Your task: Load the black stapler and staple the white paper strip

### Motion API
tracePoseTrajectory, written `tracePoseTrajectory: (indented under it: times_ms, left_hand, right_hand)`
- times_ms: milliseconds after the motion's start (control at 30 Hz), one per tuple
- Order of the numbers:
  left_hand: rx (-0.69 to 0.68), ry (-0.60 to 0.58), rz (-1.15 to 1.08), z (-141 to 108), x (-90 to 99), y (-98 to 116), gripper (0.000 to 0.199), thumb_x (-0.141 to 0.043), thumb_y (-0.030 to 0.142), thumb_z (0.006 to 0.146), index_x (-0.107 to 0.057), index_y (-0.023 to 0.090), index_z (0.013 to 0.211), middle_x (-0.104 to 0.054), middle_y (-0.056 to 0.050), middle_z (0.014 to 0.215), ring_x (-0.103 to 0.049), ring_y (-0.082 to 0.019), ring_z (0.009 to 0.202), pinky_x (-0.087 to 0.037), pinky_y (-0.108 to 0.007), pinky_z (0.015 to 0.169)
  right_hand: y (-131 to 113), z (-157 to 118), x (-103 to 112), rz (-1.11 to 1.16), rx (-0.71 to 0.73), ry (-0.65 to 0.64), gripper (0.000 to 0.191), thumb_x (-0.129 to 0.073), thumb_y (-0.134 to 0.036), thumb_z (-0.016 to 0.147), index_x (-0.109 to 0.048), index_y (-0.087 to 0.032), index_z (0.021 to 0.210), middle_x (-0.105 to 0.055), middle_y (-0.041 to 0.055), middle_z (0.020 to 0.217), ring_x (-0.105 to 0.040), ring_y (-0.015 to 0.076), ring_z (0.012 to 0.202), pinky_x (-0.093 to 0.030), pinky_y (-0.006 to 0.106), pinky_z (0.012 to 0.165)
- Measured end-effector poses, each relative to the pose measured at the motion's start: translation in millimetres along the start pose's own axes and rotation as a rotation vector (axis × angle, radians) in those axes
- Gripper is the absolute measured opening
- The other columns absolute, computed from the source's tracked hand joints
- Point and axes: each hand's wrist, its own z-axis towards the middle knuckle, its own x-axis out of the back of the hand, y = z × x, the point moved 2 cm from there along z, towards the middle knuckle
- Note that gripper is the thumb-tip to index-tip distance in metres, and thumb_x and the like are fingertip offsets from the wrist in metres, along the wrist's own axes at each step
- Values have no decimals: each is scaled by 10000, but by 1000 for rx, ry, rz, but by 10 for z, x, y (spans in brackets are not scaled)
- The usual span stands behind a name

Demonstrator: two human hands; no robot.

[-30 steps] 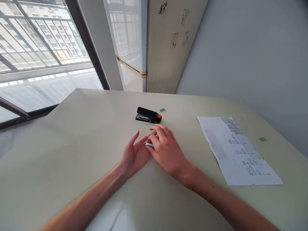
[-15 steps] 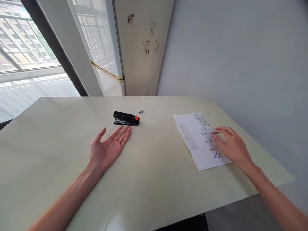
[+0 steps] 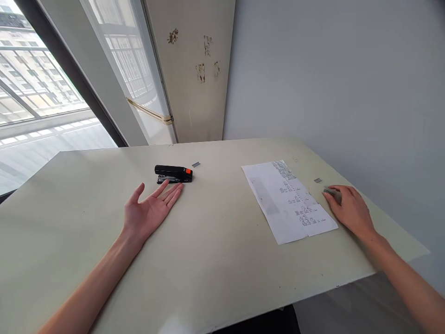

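Note:
My left hand (image 3: 148,211) lies palm up with fingers spread and holds nothing. Its fingertips reach the near side of a black stapler (image 3: 174,174) with an orange patch at one end. Just beyond that end rests a small grey strip of staples (image 3: 196,164). Far to the right, my right hand (image 3: 351,208) is closed in a pinch, low over the table beside the paper. Between thumb and fingers is a greyish strip of staples (image 3: 333,192), slightly blurred and partly covered. Another staple strip (image 3: 318,180) lies on the table just past these fingertips.
A printed sheet of paper (image 3: 274,204) lies flat on the pale table (image 3: 208,260), left of my right hand. A grey wall (image 3: 330,83) runs along the right side. Behind the table stand a fridge (image 3: 194,106) and a window (image 3: 38,79).
My right hand has moved right, off the paper, still pinching the small strip. The staple strip beyond its fingertips has come into sight. The left hand stays put; the view has shifted slightly.

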Motion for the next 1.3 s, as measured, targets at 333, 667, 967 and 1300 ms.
tracePoseTrajectory:
  times_ms: [333,667,967,1300]
  left_hand:
    - [-87,40,103,-15,13,-25,530,-527,360,1039,-501,109,1505,-554,-287,1522,-602,-385,1395,-645,-491,994]
    - [-42,-36,323,-7,133,84,248,-514,125,998,-629,125,778,-540,-35,708,-566,-127,582,-569,-266,567]
    - [14,-36,415,42,286,389,220,-543,67,919,-587,135,714,-437,-10,703,-467,-108,578,-519,-254,543]
    - [-17,-17,450,14,283,296,170,-583,79,929,-650,113,776,-451,-11,738,-465,-104,599,-517,-254,549]
  right_hand:
    - [-852,-608,245,256,177,-44,355,-503,-522,1037,-664,-276,1236,-700,85,1365,-659,320,1259,-570,447,942]
    - [-1498,-1047,351,481,136,-128,263,-522,-460,1043,-728,-303,1088,-769,54,1156,-725,254,1007,-604,330,678]
    - [-1376,-1051,196,672,-199,-330,350,-636,-575,968,-754,-255,1052,-795,73,1063,-755,257,985,-627,340,868]
    - [-1366,-1014,217,681,-305,-349,424,-675,-642,905,-771,-250,1034,-799,91,1090,-746,277,992,-609,353,853]
